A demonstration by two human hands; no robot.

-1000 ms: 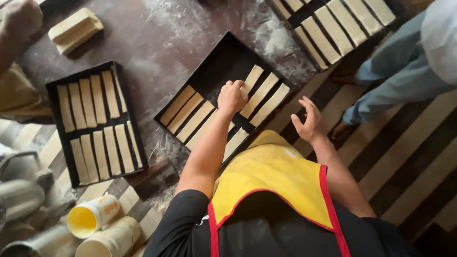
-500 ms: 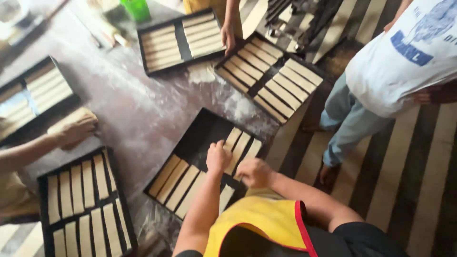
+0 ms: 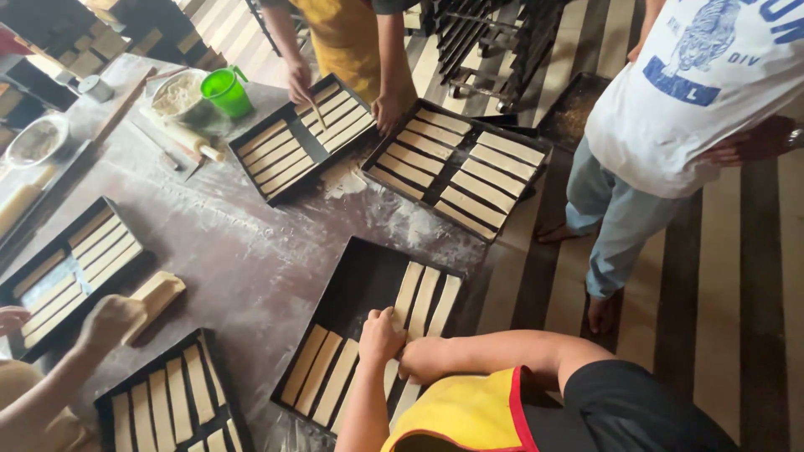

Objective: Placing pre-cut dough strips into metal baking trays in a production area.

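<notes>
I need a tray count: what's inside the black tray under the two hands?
Inside the black tray lie pale dough strips in two rows. The left hand and right hand cover part of the near row, so no full count.

Baking trays laid out on a floured table.
Near tray (image 3: 360, 276) holds dough strips (image 3: 423, 297); both hands rest on them; two filled trays (image 3: 456, 163) lie behind.
</notes>
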